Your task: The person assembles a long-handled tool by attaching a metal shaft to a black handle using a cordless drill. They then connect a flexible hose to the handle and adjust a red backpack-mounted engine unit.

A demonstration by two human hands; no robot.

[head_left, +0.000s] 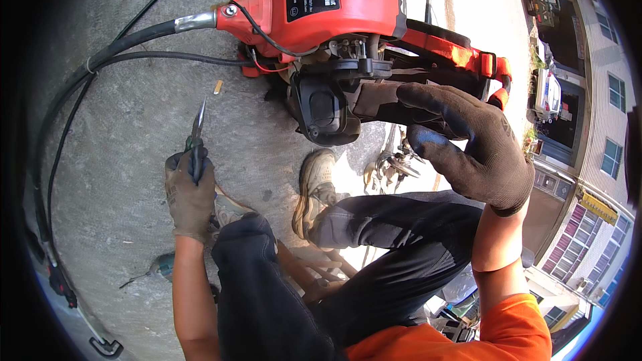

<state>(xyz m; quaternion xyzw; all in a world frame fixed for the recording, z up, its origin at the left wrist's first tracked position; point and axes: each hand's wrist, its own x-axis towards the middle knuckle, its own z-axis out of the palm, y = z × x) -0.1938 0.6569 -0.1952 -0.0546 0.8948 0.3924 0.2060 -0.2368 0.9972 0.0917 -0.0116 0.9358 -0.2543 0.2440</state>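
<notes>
My left hand [190, 190], in a brown glove with dark fingertips, is closed round a pair of needle-nose pliers [198, 132]. Their jaws point away from me, over the concrete. My gloved right hand [475, 140] is raised beside the machine, thumb and fingers apart in a curve, with nothing visible gripped between them. In front of me lies a red backpack engine [361, 3] with a black label. A black housing [324, 110] projects from its near side. Red-orange harness straps [455, 53] and a dark back pad [378, 101] are close to my right fingertips.
A thick black hose [137, 37] curves from the engine down the left side, beside thinner cables. A power-tool-like green object [162, 266] with a thin bit lies by my left forearm. Metal parts [398, 164] sit beyond my shoe [317, 187]. Buildings and parked vehicles stand at right.
</notes>
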